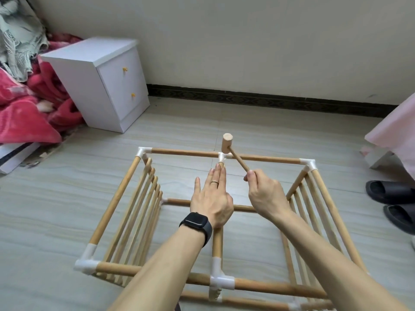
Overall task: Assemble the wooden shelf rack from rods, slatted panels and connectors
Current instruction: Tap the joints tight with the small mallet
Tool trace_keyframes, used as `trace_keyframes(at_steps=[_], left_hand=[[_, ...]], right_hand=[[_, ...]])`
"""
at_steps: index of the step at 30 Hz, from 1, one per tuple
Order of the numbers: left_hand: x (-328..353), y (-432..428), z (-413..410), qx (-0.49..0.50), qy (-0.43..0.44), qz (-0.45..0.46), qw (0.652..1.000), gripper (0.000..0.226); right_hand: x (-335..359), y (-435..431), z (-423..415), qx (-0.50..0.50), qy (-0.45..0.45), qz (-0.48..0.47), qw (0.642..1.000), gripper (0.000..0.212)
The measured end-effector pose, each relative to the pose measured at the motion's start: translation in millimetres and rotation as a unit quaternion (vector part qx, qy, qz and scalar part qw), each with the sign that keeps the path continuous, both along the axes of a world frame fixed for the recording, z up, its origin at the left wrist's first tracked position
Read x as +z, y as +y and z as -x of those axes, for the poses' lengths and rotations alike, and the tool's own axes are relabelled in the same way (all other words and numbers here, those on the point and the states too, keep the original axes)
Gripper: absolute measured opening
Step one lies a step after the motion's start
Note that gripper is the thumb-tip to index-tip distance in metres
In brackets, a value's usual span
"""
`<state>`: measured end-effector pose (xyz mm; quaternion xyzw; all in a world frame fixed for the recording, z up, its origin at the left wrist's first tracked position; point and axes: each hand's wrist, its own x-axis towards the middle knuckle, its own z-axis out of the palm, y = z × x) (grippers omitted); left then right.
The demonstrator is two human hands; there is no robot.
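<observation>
Our flat left hand [212,198] presses the floor-standing rack's [116,205] round wooden rod [217,243]; our right hand [265,194] grips a wooden mallet [227,143] over a white plastic connector [221,156]. A cabinet [101,81] stands left, slippers [390,191] right.

One head-worn wide-angle view looks forward and steeply down, close over the rack frame [221,221] on the floor.

The rods [116,198] and mallet [227,143] are smooth pale matt wood, the connectors [221,282] white plastic, the floor [45,209] glossy streaked tile, the cabinet [74,70] matt white, the blanket [24,115] fuzzy red cloth.
</observation>
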<state>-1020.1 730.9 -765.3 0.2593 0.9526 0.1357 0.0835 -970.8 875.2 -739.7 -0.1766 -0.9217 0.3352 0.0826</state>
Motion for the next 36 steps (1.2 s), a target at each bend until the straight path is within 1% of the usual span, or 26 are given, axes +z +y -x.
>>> trace_keyframes(at_steps=[4, 7, 9, 11, 13, 14, 15, 16, 17, 18, 19, 20, 22, 23, 24, 25, 26, 27, 28, 29, 30, 32, 33, 34, 35, 36], left_hand=[[-3, 0, 0, 0.006, 0.003, -0.004, 1.000, 0.068], [-4, 0, 0, 0.010, 0.004, -0.011, 1.000, 0.068], [-5, 0, 0, 0.010, 0.001, -0.015, 1.000, 0.068], [-5, -1, 0, 0.010, -0.004, -0.015, 1.000, 0.069], [-5, 0, 0, 0.009, -0.006, -0.017, 1.000, 0.069], [-5, 0, 0, 0.008, -0.005, -0.017, 1.000, 0.070], [-5, 1, 0, 0.009, -0.004, -0.016, 1.000, 0.070], [-5, 1, 0, 0.009, -0.003, -0.013, 1.000, 0.070], [-5, 1, -1, 0.009, -0.003, -0.010, 1.000, 0.070], [-5, 1, -1, 0.009, -0.002, -0.008, 1.000, 0.070], [-5, 1, -1, 0.009, 0.000, -0.006, 1.000, 0.070], [-5, 1, -1, 0.008, 0.001, -0.005, 1.000, 0.070], [-6, 1, 0, 0.008, 0.000, -0.008, 1.000, 0.071], [-6, 1, 0, 0.008, -0.005, -0.009, 1.000, 0.071], [-7, 2, 0, 0.007, -0.007, -0.011, 1.000, 0.071], [-7, 2, 0, 0.009, -0.005, -0.011, 1.000, 0.071], [-7, 1, 0, 0.010, -0.003, -0.009, 1.000, 0.071], [-7, 1, -1, 0.011, -0.003, -0.009, 1.000, 0.071], [-6, 2, 0, 0.012, -0.004, -0.009, 1.000, 0.071], [-6, 2, 0, 0.011, -0.004, -0.009, 1.000, 0.072], [-6, 2, -1, 0.010, -0.003, -0.009, 1.000, 0.072], [-6, 2, 0, 0.011, -0.005, -0.012, 1.000, 0.073], [-5, 2, 0, 0.010, -0.009, -0.010, 1.000, 0.073], [-6, 2, -1, 0.011, -0.009, -0.009, 1.000, 0.073], [-6, 2, -1, 0.012, -0.005, -0.007, 1.000, 0.073], [-5, 2, -2, 0.013, -0.004, -0.006, 1.000, 0.074]], right_hand=[[-12, 2, 18, 0.010, -0.055, -0.080, 0.995, 0.042], [0, 5, 18, 0.024, -0.053, -0.108, 0.992, 0.042], [17, 10, 20, 0.042, 0.008, -0.103, 0.994, 0.039], [33, 11, 23, 0.053, 0.124, -0.057, 0.989, 0.035], [42, 8, 23, 0.029, 0.249, -0.033, 0.968, 0.028], [39, 7, 23, 0.018, 0.277, -0.036, 0.960, 0.026], [31, 7, 22, 0.016, 0.263, -0.047, 0.963, 0.027], [21, 8, 23, 0.022, 0.197, -0.069, 0.978, 0.030], [10, 9, 22, 0.036, 0.072, -0.110, 0.991, 0.035], [3, 10, 20, 0.044, -0.051, -0.143, 0.987, 0.040], [1, 11, 20, 0.045, -0.103, -0.145, 0.983, 0.043], [2, 12, 20, 0.039, -0.086, -0.121, 0.988, 0.044], [10, 8, 20, 0.019, 0.057, -0.057, 0.997, 0.040], [13, 4, 18, 0.009, 0.131, -0.040, 0.990, 0.037], [16, 3, 16, 0.006, 0.172, -0.035, 0.984, 0.035], [13, 3, 16, 0.011, 0.166, -0.050, 0.985, 0.034], [9, 2, 15, 0.021, 0.100, -0.087, 0.991, 0.035], [5, 1, 14, 0.030, -0.006, -0.137, 0.990, 0.036], [3, 2, 14, 0.026, -0.080, -0.167, 0.982, 0.037], [3, 5, 15, 0.021, -0.094, -0.171, 0.980, 0.039], [5, 7, 17, 0.013, -0.059, -0.149, 0.987, 0.039], [10, 3, 18, 0.009, 0.087, -0.093, 0.992, 0.035], [8, 2, 18, 0.007, 0.132, -0.090, 0.987, 0.034], [6, 2, 17, 0.010, 0.135, -0.099, 0.986, 0.033], [2, 1, 16, 0.016, 0.083, -0.119, 0.989, 0.034], [-1, 1, 15, 0.027, -0.009, -0.149, 0.988, 0.036]])
